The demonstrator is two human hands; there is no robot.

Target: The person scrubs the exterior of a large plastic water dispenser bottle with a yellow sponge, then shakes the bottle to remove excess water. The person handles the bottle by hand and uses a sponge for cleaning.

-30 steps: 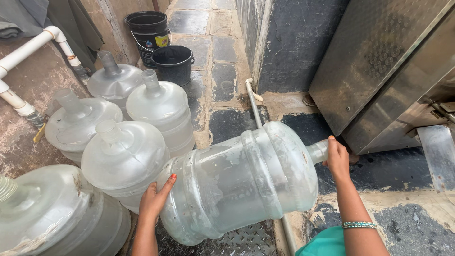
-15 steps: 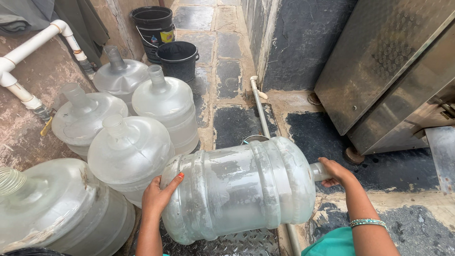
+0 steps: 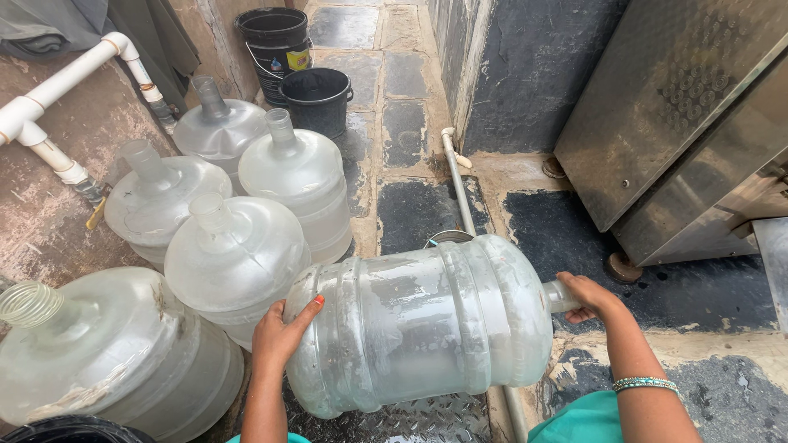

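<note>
Lying sideways just in front of the upright jugs (image 3: 238,246), the big clear water jug (image 3: 419,320) looks light, stiff and slippery, left hand (image 3: 279,336) spread flat on its base, right hand (image 3: 589,297) wrapped round its neck.

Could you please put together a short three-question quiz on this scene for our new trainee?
1. True or false: the large clear water jug in the person's hands lies on its side.
2. Which hand covers the jug's neck? A) the left hand B) the right hand C) neither
3. Fill in: behind the upright jugs stand two black ____.

Key
1. True: its neck points to the right, toward the metal cabinet.
2. B: the right hand is at the neck, while the left hand presses on the base end.
3. Buckets, by the white pipe side of the paved floor.
</note>
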